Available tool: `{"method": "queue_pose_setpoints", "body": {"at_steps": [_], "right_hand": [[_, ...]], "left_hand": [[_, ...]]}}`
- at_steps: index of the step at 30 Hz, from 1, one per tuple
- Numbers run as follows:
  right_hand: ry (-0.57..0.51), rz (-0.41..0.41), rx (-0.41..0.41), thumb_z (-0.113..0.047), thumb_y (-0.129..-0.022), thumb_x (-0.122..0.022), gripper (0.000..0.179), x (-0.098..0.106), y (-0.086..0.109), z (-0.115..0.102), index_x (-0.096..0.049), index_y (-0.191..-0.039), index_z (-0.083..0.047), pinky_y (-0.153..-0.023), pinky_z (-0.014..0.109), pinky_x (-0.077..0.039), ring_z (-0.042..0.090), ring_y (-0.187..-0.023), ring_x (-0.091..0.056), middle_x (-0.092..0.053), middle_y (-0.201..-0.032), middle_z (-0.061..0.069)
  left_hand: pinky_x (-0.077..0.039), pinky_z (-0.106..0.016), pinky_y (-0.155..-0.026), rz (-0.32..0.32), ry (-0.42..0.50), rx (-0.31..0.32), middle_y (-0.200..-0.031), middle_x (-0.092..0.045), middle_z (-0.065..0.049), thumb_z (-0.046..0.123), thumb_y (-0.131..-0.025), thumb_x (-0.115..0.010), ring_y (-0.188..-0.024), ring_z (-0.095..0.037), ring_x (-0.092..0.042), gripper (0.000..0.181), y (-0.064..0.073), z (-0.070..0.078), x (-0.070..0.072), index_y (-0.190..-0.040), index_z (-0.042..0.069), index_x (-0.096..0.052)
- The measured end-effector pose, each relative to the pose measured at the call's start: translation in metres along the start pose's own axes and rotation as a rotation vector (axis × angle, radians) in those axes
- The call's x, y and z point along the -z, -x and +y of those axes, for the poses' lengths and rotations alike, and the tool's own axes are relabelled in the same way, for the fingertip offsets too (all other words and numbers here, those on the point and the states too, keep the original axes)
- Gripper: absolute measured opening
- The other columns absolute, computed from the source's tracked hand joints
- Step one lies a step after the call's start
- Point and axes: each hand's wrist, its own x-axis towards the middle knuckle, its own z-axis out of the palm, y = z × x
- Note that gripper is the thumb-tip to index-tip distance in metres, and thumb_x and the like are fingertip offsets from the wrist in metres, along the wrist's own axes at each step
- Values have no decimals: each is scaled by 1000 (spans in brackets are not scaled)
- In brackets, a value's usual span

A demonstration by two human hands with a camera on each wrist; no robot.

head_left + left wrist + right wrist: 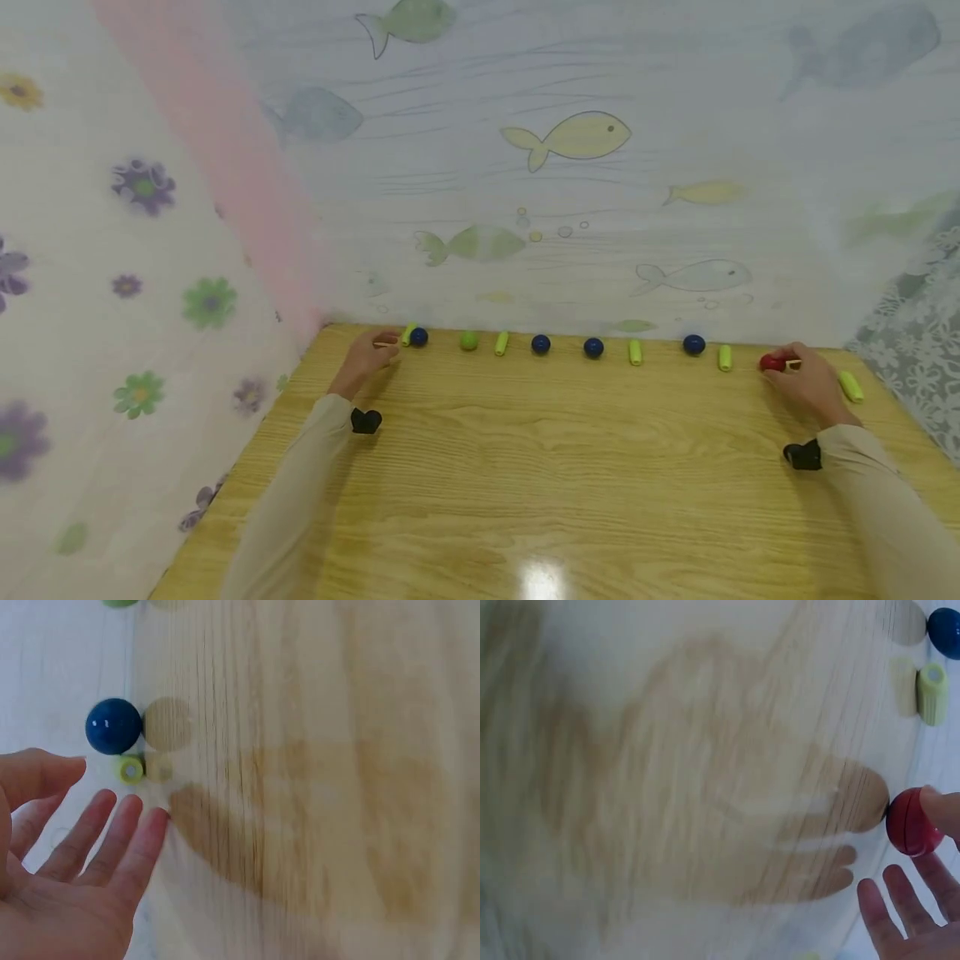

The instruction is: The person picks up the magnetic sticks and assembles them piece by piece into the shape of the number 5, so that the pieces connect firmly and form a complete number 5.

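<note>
My left hand (366, 360) is at the far left of a row along the table's back edge, its fingers loosely extended. Just beyond its fingertips lie a yellow-green ribbed tube (130, 770) and a glossy dark blue ball (112, 726), side by side; the left wrist view shows a gap between fingers and tube. At the right end, my right hand (812, 385) pinches a red ball (906, 825) between thumb and index finger, the other fingers spread. The ball has a thin seam and sits low at the table surface. Another yellow-green tube (851, 387) lies right of this hand.
Between the hands, the row holds a green ball (468, 340), several blue balls (541, 344) and several yellow-green tubes (501, 343). Behind the wooden table (555, 483) stands a wall covering (450, 167) printed with fish; a flowered covering (172, 350) borders the left side.
</note>
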Motion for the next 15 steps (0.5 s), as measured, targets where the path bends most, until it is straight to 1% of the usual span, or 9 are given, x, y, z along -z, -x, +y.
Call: {"method": "queue_pose_setpoints", "body": {"at_steps": [2, 3, 5, 6, 8, 9, 11, 15], "right_hand": [[-16, 36, -17, -10, -91, -61, 29, -3, 1, 0, -50, -107, 11, -69, 35, -49, 26, -87, -56, -50, -108, 34], [-20, 45, -26, -11, -91, -63, 28, -4, 1, 0, -51, -106, 10, -64, 27, -48, 15, -82, -55, -51, -107, 33], [-35, 40, -37, -14, -90, -65, 31, -5, 0, -1, -52, -106, 9, -57, 15, -41, -4, -76, -47, -52, -107, 31], [-47, 30, -44, -16, -89, -66, 33, -5, 1, -3, -52, -108, 8, -56, 12, -41, -11, -76, -41, -52, -108, 31], [-80, 6, -42, -17, -90, -67, 37, -3, 5, -8, -51, -112, 8, -56, 12, -42, -15, -76, -41, -50, -111, 30], [-99, 0, -37, -18, -90, -67, 39, -2, 7, -10, -50, -113, 8, -56, 12, -43, -17, -76, -42, -51, -110, 27], [-142, -8, -27, -18, -89, -68, 39, 5, 14, -16, -50, -114, 7, -57, 12, -45, -21, -76, -44, -55, -108, 15], [-239, -42, 24, -15, -88, -69, 35, 11, 26, -34, -53, -111, 5, -61, 15, -49, -16, -80, -53, -58, -97, -11]], "left_hand": [[-47, -48, -91, 4, 61, -25, -132, -46, -25, 8, -98, -51, -117, -39, -47, 40, -5, -1, -2, -137, -1, -46], [-47, -49, -92, 6, 80, -44, -133, -45, -26, 6, -98, -51, -118, -40, -46, 40, -7, -3, -3, -137, -3, -45], [-46, -50, -93, 10, 97, -61, -134, -44, -26, 4, -97, -51, -121, -40, -45, 40, -11, -6, -4, -136, -3, -45], [-46, -50, -93, 11, 100, -61, -135, -44, -26, 4, -97, -52, -121, -40, -44, 40, -13, -7, -4, -136, -3, -46], [-46, -49, -92, 11, 85, -50, -136, -44, -24, 5, -97, -52, -122, -38, -45, 40, -17, -9, -5, -136, 0, -47], [-46, -49, -92, 7, 73, -38, -136, -44, -22, 5, -97, -52, -123, -37, -45, 40, -18, -9, -5, -137, 1, -47], [-45, -49, -93, -1, 60, -14, -137, -44, -20, 7, -97, -53, -123, -36, -44, 40, -22, -11, -7, -137, 5, -49], [-42, -51, -96, -9, 5, 21, -136, -45, -19, 7, -94, -52, -124, -35, -43, 42, -28, -14, -9, -136, 8, -50]]}}
